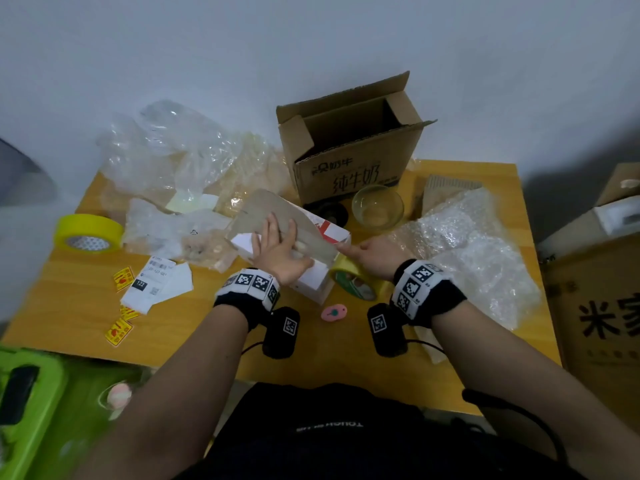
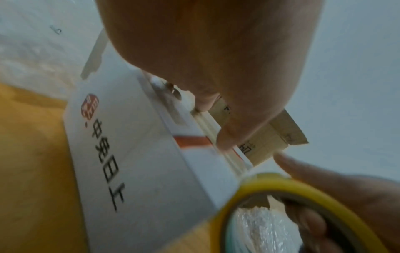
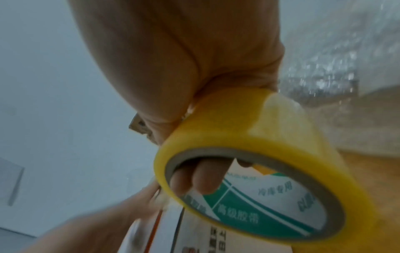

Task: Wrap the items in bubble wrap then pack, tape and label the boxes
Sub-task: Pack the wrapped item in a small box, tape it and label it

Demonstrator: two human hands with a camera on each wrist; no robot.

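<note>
A white box [image 1: 311, 280] with red markings lies in the middle of the yellow table [image 1: 86, 327]. My left hand [image 1: 277, 247] rests flat on its top, fingers straight, pressing a dull beige sheet [image 1: 270, 209]; whether that is tape or a flap I cannot tell. At the box's right end my right hand [image 1: 370, 254] grips a yellow tape roll [image 1: 356, 280], fingers through its core. The left wrist view shows my left hand [image 2: 216, 59] on the box [image 2: 129, 171] edge beside the roll [image 2: 270, 186]. The right wrist view shows my right hand [image 3: 184, 59] holding the roll [image 3: 249, 128].
An open brown carton [image 1: 353, 147] stands behind the box, with a glass bowl [image 1: 377, 207] and a black round item [image 1: 325, 211] before it. Bubble wrap [image 1: 467, 251] lies right; plastic bags [image 1: 173, 157], a second tape roll [image 1: 88, 233], labels [image 1: 156, 282] left. A pink cutter [image 1: 333, 312] lies near.
</note>
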